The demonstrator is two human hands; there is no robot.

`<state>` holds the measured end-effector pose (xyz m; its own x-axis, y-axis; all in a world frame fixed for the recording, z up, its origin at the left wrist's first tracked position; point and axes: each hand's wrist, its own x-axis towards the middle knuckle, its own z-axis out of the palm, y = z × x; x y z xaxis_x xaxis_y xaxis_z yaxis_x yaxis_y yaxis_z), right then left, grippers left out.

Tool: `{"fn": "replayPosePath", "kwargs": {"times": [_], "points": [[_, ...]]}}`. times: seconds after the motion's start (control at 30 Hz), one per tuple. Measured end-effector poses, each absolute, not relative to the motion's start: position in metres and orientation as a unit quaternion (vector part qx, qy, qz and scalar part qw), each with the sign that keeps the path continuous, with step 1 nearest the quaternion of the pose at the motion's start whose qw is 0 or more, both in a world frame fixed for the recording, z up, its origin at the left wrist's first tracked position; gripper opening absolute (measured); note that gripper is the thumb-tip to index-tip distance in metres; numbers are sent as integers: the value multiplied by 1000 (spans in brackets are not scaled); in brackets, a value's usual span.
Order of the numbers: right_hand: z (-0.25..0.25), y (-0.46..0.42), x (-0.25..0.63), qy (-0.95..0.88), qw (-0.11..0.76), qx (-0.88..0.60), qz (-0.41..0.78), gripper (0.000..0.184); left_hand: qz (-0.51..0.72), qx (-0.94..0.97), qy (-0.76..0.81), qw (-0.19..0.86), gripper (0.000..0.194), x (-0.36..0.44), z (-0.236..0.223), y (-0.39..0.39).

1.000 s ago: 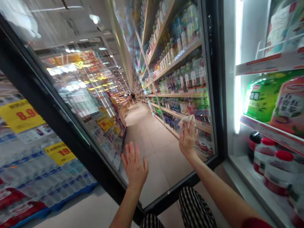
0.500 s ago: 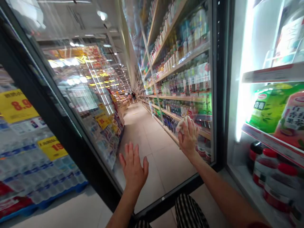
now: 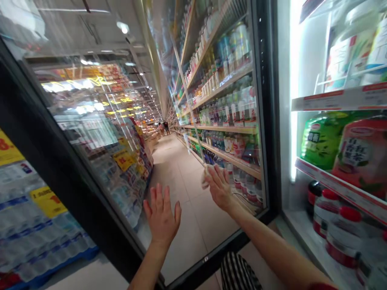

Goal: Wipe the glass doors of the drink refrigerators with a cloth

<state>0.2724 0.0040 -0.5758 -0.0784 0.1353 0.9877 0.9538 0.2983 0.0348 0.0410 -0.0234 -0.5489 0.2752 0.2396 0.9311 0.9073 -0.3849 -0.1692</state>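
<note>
A glass door (image 3: 72, 169) with a black frame stands open in front of me. My left hand (image 3: 163, 223) lies on the lower middle of the pane, palm toward the glass, fingers spread and holding nothing. To its right, my right hand (image 3: 222, 191) presses a crumpled off-white cloth (image 3: 205, 178) against the glass. Part of the cloth is hidden under the fingers, and its edge shows at their left side.
Right of the door is a lit cooler with green drink bottles (image 3: 322, 141), a pink-red bottle (image 3: 363, 157) and red-capped bottles (image 3: 344, 237). Water packs (image 3: 54, 241) with yellow price signs stand at left. Through the pane show an aisle (image 3: 169, 161), bottle shelves and distant people.
My right hand has moved left and down across the glass with the cloth. My left hand stays spread on the pane. The view has shifted slightly to the right.
</note>
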Motion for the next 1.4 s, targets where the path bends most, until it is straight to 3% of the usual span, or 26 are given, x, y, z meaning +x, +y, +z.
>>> {"fn": "replayPosePath", "kwargs": {"times": [0.07, 0.23, 0.47, 0.67, 0.9, 1.13, 1.4], "points": [[-574, 6, 279, -604, 523, -446, -404, 52, -444, -708, -402, 375, 72, 40, -548, -24], [-561, 13, 298, -419, 648, -533, -348, 55, -437, -706, -400, 387, 73, 40, -549, -22], [-582, 2, 256, -612, 521, -441, -400, 47, -437, -705, -401, 389, 71, 38, -549, -21], [-559, 22, 313, -363, 673, -552, -333, 50, -442, -707, -402, 378, 71, 39, -551, -19], [-558, 8, 260, -608, 528, -439, -397, 52, -443, -708, -401, 376, 71, 38, -550, -19], [-532, 31, 346, -345, 684, -559, -317, 48, -439, -707, -398, 386, 72, 40, -550, -22], [-517, 18, 309, -564, 558, -449, -412, 50, -462, -702, -368, 397, 71, 27, -519, -22]]}}
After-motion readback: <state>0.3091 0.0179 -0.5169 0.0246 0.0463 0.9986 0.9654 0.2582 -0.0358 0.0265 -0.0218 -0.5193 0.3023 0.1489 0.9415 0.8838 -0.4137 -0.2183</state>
